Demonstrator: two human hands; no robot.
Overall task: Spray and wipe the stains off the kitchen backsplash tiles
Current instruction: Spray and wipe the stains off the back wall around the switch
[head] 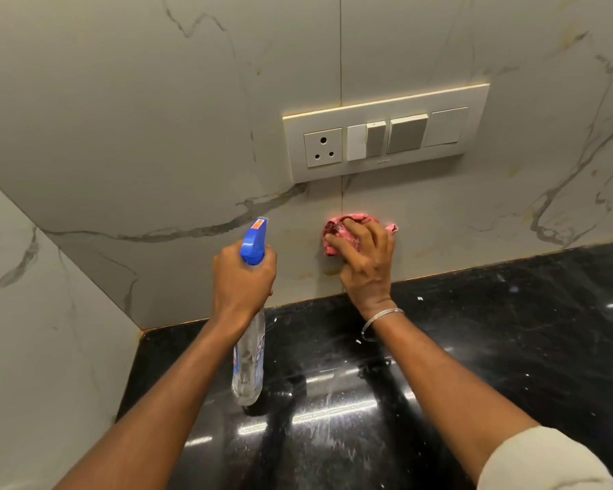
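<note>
My left hand [242, 277] grips the neck of a clear spray bottle [249, 362] with a blue trigger head, nozzle aimed at the marble-look backsplash tiles [177, 143]. My right hand [363, 258] presses a bunched pink cloth [335, 229] against the tile just right of the vertical grout line, below the switch plate. Its fingers curl over the cloth. Faint yellowish stains [328, 272] show on the tile near the counter edge, under my right hand.
A cream switch plate [386, 134] with a socket and several switches sits on the wall above the cloth. The black glossy countertop [475, 348] runs below, with streaks and white specks. A side wall of tiles [43, 330] closes the corner at left.
</note>
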